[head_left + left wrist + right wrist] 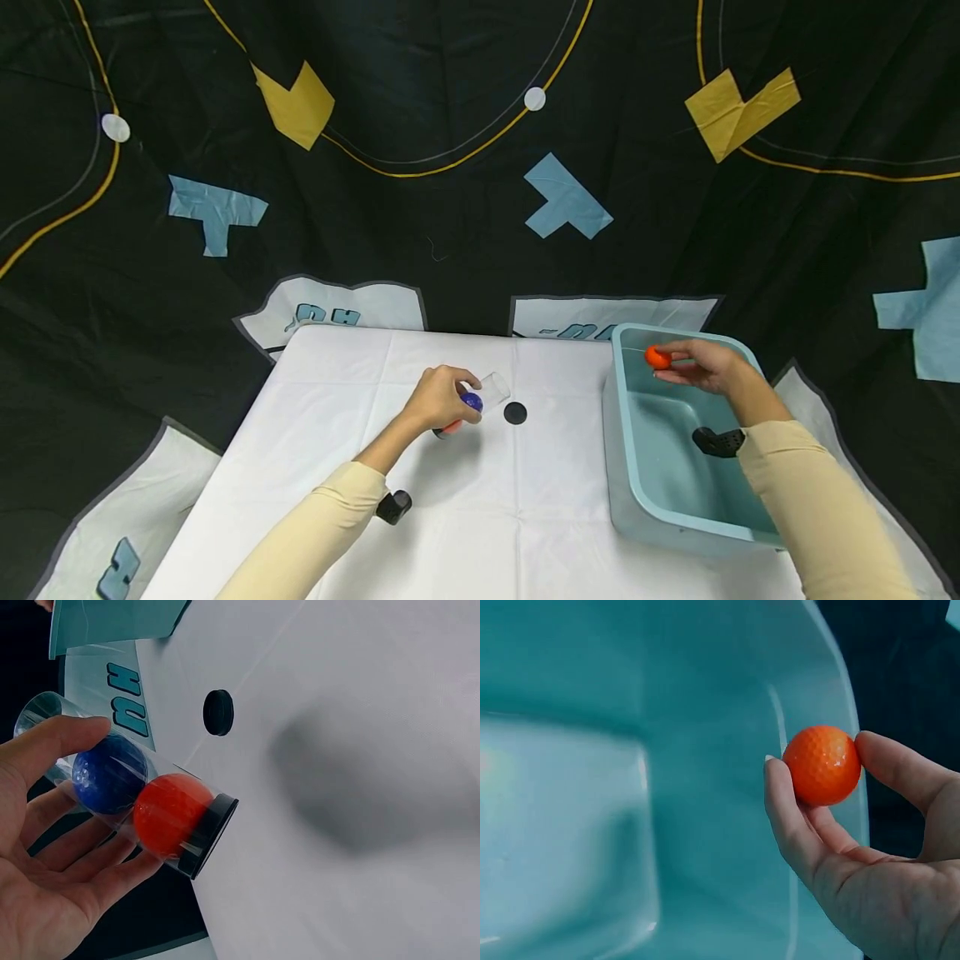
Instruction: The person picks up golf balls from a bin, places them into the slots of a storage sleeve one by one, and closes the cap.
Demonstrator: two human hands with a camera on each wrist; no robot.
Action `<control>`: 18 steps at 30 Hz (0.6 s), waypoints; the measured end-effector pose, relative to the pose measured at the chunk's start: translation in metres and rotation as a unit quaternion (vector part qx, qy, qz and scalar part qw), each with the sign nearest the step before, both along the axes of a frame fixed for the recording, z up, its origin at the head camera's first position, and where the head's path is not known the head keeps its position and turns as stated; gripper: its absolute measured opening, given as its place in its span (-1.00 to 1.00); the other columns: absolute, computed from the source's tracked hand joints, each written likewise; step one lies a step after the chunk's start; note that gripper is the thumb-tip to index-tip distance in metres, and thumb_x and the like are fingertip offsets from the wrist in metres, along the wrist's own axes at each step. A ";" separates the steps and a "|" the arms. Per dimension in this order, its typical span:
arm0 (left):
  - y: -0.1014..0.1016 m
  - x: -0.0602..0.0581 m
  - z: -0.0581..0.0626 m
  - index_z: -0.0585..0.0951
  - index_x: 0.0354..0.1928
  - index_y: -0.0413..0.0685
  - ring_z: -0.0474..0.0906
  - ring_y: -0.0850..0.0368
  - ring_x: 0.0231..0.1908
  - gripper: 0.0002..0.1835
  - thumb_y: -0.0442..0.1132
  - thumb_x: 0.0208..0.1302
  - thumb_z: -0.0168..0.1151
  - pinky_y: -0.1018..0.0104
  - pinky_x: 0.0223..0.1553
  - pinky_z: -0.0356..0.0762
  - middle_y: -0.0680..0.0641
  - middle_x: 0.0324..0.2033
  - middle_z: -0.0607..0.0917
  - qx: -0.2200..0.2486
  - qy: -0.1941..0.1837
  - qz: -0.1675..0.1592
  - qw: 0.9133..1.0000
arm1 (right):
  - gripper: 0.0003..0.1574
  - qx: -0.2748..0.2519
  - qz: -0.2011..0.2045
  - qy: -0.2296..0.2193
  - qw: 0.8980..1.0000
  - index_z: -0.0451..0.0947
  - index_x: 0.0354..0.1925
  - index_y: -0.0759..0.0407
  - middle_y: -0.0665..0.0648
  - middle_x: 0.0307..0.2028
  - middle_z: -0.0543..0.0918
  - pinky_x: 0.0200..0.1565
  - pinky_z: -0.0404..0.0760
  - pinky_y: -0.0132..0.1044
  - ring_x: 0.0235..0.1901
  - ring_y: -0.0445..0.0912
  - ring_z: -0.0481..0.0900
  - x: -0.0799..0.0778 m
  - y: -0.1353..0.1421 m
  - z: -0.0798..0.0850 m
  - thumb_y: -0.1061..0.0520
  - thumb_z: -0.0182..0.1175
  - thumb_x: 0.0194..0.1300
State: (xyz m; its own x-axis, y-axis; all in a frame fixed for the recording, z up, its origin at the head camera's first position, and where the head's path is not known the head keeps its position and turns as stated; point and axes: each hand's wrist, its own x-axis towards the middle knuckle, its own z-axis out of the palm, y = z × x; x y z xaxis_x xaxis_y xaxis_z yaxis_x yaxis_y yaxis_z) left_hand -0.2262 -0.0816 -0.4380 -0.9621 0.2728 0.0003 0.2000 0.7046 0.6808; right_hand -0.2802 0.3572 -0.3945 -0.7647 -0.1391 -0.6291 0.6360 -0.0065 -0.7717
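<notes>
My left hand [441, 398] grips a clear plastic tube [163, 766] round its side, holding it tilted above the table. Inside the tube a blue ball [110, 774] lies against a red-orange ball [174, 816], which sits by the black cap [209, 836] on the lower end. The tube's other end is uncapped. Over the teal bin [624, 450], my right hand [701, 365] pinches an orange golf ball [822, 765] between thumb and fingertips, up near the bin's far rim.
A loose black cap [515, 412] lies on the white-covered table [555, 483], between the left hand and the bin. The bin stands on the table's right side with raised walls. Behind the table hangs a black cloth [420, 242] with taped shapes.
</notes>
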 end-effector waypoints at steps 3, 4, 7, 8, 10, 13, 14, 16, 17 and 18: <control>0.003 0.000 0.001 0.78 -0.17 0.00 0.68 0.10 -0.31 -0.58 -0.27 -0.20 0.65 0.36 -0.32 0.61 -0.06 -0.37 0.81 0.002 -0.006 -0.002 1.000 | -0.70 0.005 0.011 0.010 1.000 0.25 0.10 0.20 0.16 -0.21 0.67 0.07 0.66 -0.26 -0.23 -0.04 0.79 0.000 -0.007 0.014 0.12 0.07 0.54; 0.003 0.000 0.001 0.78 -0.17 0.00 0.68 0.10 -0.32 -0.58 -0.27 -0.20 0.65 0.36 -0.33 0.61 -0.06 -0.38 0.81 0.003 -0.007 -0.002 1.000 | -0.69 0.008 0.015 0.016 1.000 0.26 0.12 0.20 0.15 -0.21 0.68 0.07 0.66 -0.26 -0.23 -0.04 0.79 0.000 -0.010 0.019 0.12 0.08 0.54; 0.006 -0.001 0.001 0.78 -0.17 0.01 0.68 0.10 -0.31 -0.57 -0.28 -0.21 0.64 0.35 -0.32 0.61 -0.06 -0.37 0.81 0.002 -0.007 -0.001 1.000 | -0.64 0.018 0.038 0.035 0.999 0.28 0.18 0.19 0.10 -0.20 0.69 0.11 0.64 -0.26 -0.20 -0.07 0.78 0.000 -0.021 0.032 0.11 0.08 0.54; 0.006 -0.001 0.001 0.78 -0.16 0.01 0.69 0.09 -0.31 -0.57 -0.28 -0.21 0.65 0.35 -0.33 0.61 -0.06 -0.37 0.82 0.002 -0.007 -0.002 1.000 | -0.61 0.019 0.046 0.039 0.998 0.27 0.22 0.20 0.09 -0.19 0.69 0.11 0.64 -0.26 -0.19 -0.07 0.77 0.000 -0.026 0.035 0.11 0.07 0.54; 0.007 -0.001 0.000 0.78 -0.16 0.01 0.69 0.08 -0.30 -0.57 -0.27 -0.20 0.65 0.35 -0.32 0.61 -0.07 -0.36 0.82 0.001 -0.008 -0.001 1.000 | -0.54 0.023 0.064 0.047 0.997 0.25 0.27 0.21 0.07 -0.18 0.69 0.11 0.64 -0.26 -0.16 -0.08 0.75 0.000 -0.035 0.041 0.11 0.09 0.54; 0.008 -0.001 0.000 0.78 -0.16 0.02 0.69 0.08 -0.29 -0.57 -0.27 -0.20 0.65 0.36 -0.32 0.61 -0.07 -0.35 0.82 -0.001 -0.008 -0.003 1.000 | -0.46 0.027 0.090 0.054 0.994 0.21 0.34 0.26 0.03 -0.15 0.69 0.14 0.63 -0.26 -0.09 -0.08 0.72 0.000 -0.050 0.047 0.11 0.08 0.54; 0.009 -0.001 0.000 0.78 -0.16 0.01 0.69 0.08 -0.29 -0.58 -0.27 -0.19 0.65 0.36 -0.32 0.61 -0.08 -0.34 0.82 -0.001 -0.009 -0.004 1.000 | -0.45 0.028 0.095 0.056 0.994 0.21 0.34 0.27 0.03 -0.15 0.69 0.17 0.61 -0.23 -0.09 -0.08 0.72 0.000 -0.055 0.049 0.11 0.09 0.53; 0.010 -0.002 0.000 0.78 -0.16 0.01 0.69 0.07 -0.28 -0.58 -0.27 -0.19 0.65 0.35 -0.31 0.62 -0.08 -0.34 0.81 -0.003 -0.009 -0.005 1.000 | -0.37 0.034 0.109 0.062 0.991 0.19 0.37 0.33 0.03 -0.14 0.70 0.21 0.58 -0.20 -0.09 -0.08 0.72 0.001 -0.066 0.053 0.11 0.13 0.51; 0.010 -0.002 0.000 0.78 -0.15 0.01 0.69 0.08 -0.28 -0.58 -0.27 -0.18 0.65 0.35 -0.31 0.62 -0.08 -0.34 0.81 -0.004 -0.009 -0.006 1.000 | -0.35 0.042 0.116 0.066 0.990 0.20 0.38 0.35 0.04 -0.13 0.71 0.23 0.56 -0.17 -0.10 -0.08 0.72 0.001 -0.072 0.054 0.11 0.15 0.50; 0.010 -0.002 0.000 0.78 -0.15 0.00 0.69 0.08 -0.28 -0.58 -0.27 -0.18 0.65 0.35 -0.30 0.62 -0.08 -0.34 0.81 -0.004 -0.010 -0.006 1.000 | -0.32 0.051 0.121 0.070 0.989 0.20 0.39 0.38 0.06 -0.13 0.72 0.22 0.55 -0.16 -0.12 -0.08 0.73 0.001 -0.079 0.055 0.11 0.17 0.49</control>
